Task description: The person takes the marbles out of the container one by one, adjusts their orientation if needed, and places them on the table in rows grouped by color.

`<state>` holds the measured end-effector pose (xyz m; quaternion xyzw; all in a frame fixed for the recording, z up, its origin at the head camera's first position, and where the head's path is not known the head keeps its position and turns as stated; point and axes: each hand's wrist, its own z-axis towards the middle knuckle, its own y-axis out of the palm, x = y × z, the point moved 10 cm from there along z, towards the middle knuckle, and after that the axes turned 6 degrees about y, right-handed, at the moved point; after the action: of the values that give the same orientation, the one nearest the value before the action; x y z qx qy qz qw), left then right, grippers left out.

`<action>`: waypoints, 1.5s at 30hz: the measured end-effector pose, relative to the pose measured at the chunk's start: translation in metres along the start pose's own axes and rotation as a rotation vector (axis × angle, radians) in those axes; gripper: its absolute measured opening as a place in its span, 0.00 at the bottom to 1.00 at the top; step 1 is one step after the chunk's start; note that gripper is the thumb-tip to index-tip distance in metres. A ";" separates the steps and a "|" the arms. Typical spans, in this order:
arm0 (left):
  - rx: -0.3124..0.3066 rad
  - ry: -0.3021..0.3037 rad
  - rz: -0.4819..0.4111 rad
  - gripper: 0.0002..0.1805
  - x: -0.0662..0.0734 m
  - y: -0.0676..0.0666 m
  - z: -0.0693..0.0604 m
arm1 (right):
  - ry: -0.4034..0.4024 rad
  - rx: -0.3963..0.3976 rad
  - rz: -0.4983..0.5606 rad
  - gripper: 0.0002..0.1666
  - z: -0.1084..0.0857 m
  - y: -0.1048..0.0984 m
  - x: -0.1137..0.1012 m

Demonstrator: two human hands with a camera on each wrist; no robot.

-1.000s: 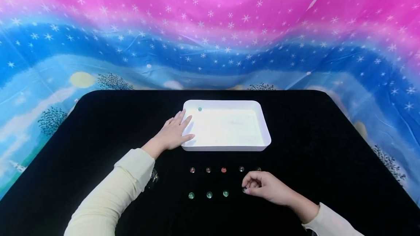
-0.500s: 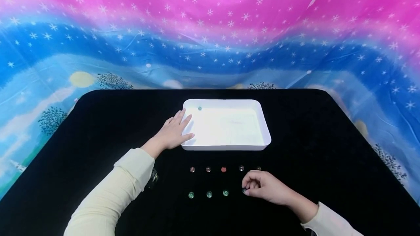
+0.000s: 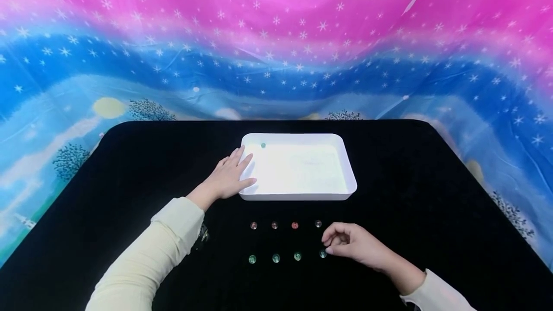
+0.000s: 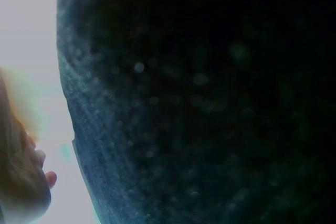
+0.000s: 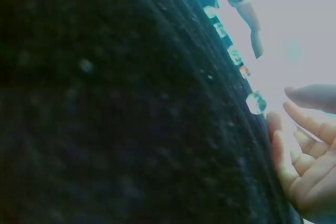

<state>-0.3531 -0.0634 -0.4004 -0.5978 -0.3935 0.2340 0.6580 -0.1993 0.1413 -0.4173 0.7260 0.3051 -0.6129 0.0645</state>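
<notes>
My left hand (image 3: 226,176) lies with spread fingers on the left rim of a white tray (image 3: 298,196). One green glass marble (image 3: 263,145) sits inside, in the far left corner. My right hand (image 3: 356,246) is just right of the last marble (image 3: 323,253) in the front row, fingers loosely bent. In the right wrist view a gap shows between its fingertips and the nearest marble (image 5: 256,103). Greenish marbles make up the front row, including a left-end marble (image 3: 252,259). Behind it runs a row with reddish and clear ones, among them a red marble (image 3: 294,225).
A black cloth (image 3: 414,181) covers the table. Behind the table hangs a pink and blue patterned curtain (image 3: 276,52). A small dark shiny object (image 3: 203,233) is partly hidden by the left sleeve. The left wrist view is mostly dark and blurred.
My right hand has let go of the front row's right-end marble and drawn slightly right. It now hides the back row's right-end marble. My left hand stays on the tray.
</notes>
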 end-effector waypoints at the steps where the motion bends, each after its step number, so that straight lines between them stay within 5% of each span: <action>1: 0.000 0.000 0.002 0.38 0.000 0.000 0.000 | -0.003 0.004 0.006 0.13 0.000 -0.001 -0.001; 18: -0.007 -0.004 0.003 0.38 0.001 -0.001 -0.001 | 0.009 0.033 0.027 0.18 0.009 -0.019 -0.022; 45: -0.004 -0.002 0.008 0.39 0.000 0.000 0.000 | -0.041 0.087 0.105 0.16 0.050 -0.049 -0.058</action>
<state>-0.3531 -0.0637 -0.4002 -0.6005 -0.3923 0.2367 0.6553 -0.2709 0.1370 -0.3619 0.7304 0.2384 -0.6361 0.0710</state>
